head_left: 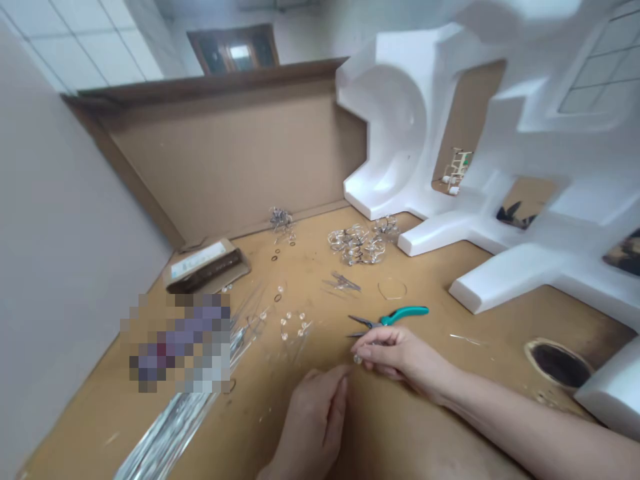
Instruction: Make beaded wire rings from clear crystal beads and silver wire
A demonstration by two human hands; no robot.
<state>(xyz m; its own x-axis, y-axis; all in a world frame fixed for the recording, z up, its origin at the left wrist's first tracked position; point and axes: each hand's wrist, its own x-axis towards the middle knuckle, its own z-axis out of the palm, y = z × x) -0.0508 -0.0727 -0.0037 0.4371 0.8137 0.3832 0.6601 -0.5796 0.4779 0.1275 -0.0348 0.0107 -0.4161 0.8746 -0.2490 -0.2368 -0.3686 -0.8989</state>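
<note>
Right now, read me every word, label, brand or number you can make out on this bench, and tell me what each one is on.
Nothing can be read.
The white label on the cardboard packet is too small and blurred to read.
A pixelated patch hides whatever lies beneath it.
The teal-handled pliers show no readable marking.

A bead (357, 359) sits between the right hand's fingers (373, 340), with the left hand's fingers (340, 393) just beside them. Needle-nose pliers (387, 319) lie on the surface (315, 280) just behind the right hand's fingers — a beaded wire ring (295, 327) lies to their left, a heap of wire rings (357, 243) farther behind, a foam packing block (545, 160) to the right, and a bundle of clear rods (170, 433) well left
</note>
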